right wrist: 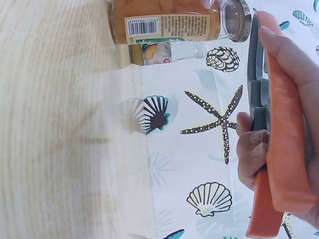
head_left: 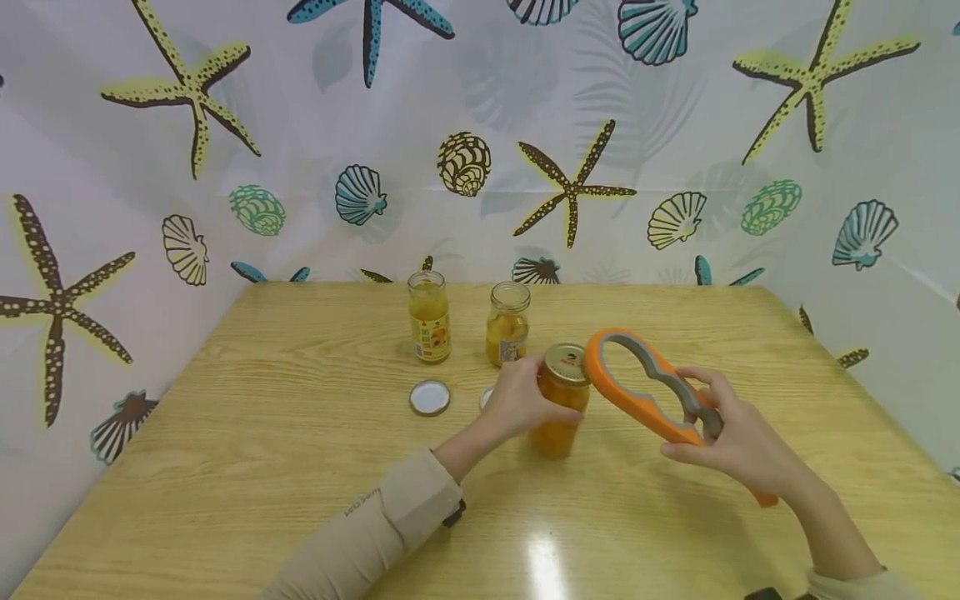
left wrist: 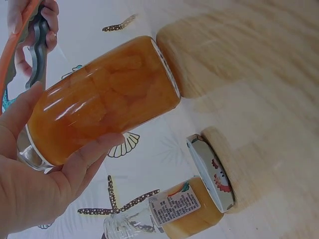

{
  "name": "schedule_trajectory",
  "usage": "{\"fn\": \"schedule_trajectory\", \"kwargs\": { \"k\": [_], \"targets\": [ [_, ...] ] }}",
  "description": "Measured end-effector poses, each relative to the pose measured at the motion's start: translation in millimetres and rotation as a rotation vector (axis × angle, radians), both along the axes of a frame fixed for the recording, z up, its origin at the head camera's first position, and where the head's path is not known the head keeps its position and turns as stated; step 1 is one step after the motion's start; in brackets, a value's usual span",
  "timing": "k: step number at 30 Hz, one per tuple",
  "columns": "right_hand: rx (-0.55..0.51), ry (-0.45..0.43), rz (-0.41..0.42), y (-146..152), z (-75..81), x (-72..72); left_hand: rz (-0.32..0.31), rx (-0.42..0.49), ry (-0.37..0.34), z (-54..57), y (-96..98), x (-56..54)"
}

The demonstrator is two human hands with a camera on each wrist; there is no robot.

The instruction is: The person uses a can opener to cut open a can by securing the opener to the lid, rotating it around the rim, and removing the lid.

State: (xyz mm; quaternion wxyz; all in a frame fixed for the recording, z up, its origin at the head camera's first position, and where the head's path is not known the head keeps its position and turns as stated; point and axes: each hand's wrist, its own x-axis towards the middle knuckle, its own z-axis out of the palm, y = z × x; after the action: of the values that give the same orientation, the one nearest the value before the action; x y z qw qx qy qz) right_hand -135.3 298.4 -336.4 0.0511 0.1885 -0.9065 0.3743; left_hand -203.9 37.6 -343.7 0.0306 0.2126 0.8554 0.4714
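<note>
A glass jar of orange fruit pieces (head_left: 553,437) stands on the table, its gold lid (head_left: 566,363) on. My left hand (head_left: 517,400) grips it from the left, with thumb and fingers round its upper part. In my right hand (head_left: 738,442) is an orange and grey jar opener (head_left: 628,402), held by its handles. The opener's looped end is tilted up beside the lid's right edge; whether it touches the lid I cannot tell. The right wrist view shows the jar's barcode label (right wrist: 169,26) and the opener's orange handle (right wrist: 286,124).
Behind the held jar stand two lidless jars with yellow contents, a taller one (head_left: 429,329) and a shorter one (head_left: 508,325). A loose lid (head_left: 430,398) lies in front of the taller jar; another lid (left wrist: 212,172) lies near the shorter one. A shell-patterned cloth (head_left: 420,225) hangs behind the wooden table (head_left: 300,417).
</note>
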Motion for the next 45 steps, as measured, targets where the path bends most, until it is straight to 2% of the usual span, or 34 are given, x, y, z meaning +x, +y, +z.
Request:
{"fn": "schedule_trajectory", "kwargs": {
  "k": [10,15,20,27,32,36,45],
  "targets": [
    [0.024,0.024,0.03,-8.6,8.9,-4.9,-0.021,0.035,-0.009,-4.4,1.0,7.1],
    [0.042,0.008,0.02,-15.1,14.4,-5.9,-0.021,0.019,0.008,-2.8,1.6,11.0],
    [0.035,0.001,0.047,-23.7,21.4,-9.2,-0.022,0.023,0.03,-4.8,2.2,13.5],
    [0.07,-0.01,0.074,-36.6,29.9,-14.2,-0.053,0.077,0.016,-7.4,3.7,16.1],
    [0.106,-0.011,0.107,-44.7,34.5,-18.0,-0.071,0.098,0.061,-9.4,2.7,19.3],
    [0.115,-0.02,0.133,-50.5,37.5,-20.1,-0.089,0.148,0.093,-11.2,3.3,19.7],
    [0.137,-0.052,0.143,-57.0,42.2,-22.6,-0.069,0.218,0.098,-12.5,4.8,21.4]
  ]
}}
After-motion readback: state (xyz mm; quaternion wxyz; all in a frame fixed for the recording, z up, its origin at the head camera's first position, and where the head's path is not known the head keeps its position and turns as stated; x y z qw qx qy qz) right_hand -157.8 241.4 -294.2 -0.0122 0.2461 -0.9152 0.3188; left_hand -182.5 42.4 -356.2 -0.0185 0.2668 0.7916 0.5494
